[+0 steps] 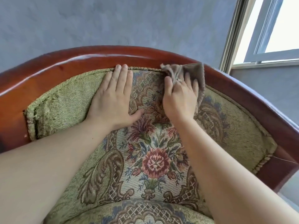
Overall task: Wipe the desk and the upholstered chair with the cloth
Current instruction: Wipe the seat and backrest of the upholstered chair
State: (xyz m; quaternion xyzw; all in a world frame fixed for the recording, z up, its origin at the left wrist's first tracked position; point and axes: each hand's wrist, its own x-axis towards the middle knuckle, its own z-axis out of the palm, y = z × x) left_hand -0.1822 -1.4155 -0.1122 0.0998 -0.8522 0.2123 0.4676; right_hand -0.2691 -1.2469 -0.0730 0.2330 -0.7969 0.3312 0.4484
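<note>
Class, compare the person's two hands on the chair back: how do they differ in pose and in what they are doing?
The left hand lies flat and empty, its fingers together; the right hand grips a brown cloth. The left fingertips reach the trim under the wooden frame; the right fingers are partly covered by cloth. Both press on the floral chair back.

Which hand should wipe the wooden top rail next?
Right. The right hand already grips the cloth, which overlaps the wooden rail at the backrest's upper edge. The left hand lies flat and empty on the upholstery, likely just bracing.
</note>
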